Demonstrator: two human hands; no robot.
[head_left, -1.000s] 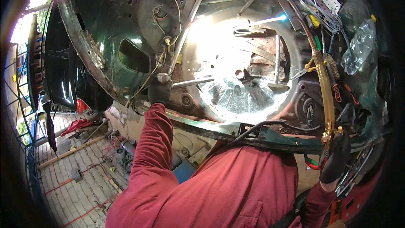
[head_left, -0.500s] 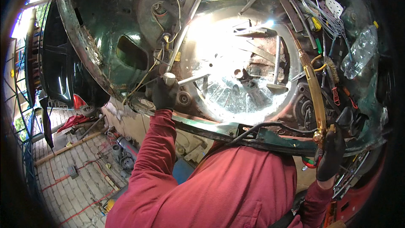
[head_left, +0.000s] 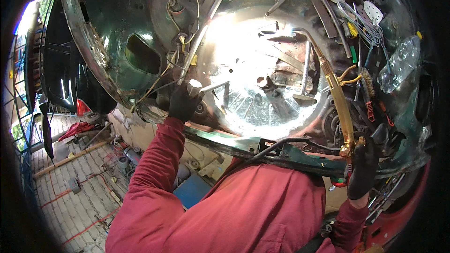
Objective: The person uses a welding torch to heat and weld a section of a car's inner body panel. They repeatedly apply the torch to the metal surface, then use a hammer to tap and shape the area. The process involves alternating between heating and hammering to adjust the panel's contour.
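My left hand (head_left: 183, 103), in a dark glove, is closed round a metal tool with a pale round end (head_left: 194, 85). A grey bar (head_left: 216, 85) runs right from that hand and bends down over the bright round well (head_left: 248, 119); whether the bar and pale end are one piece I cannot tell. My right hand (head_left: 364, 168), also gloved, grips a brass gas torch (head_left: 338, 98) near its valves, with a knob (head_left: 360, 141) by the fingers. The torch's bent tube points up and left, its tip beside a bright glow at the well's far side.
The green car body's near edge (head_left: 300, 152) crosses in front of me, with a black hose (head_left: 281, 145) along it. A hammer (head_left: 305, 97), pliers (head_left: 282, 1), a wire brush (head_left: 369, 84), coiled wire (head_left: 363, 23) and a plastic bottle (head_left: 401, 63) lie inside. Brick paving (head_left: 70, 211) is lower left.
The torch has shifted a little left, its tip moving left along the well's far side. My left hand with the metal tool is slightly further right. The whole view has shifted somewhat.
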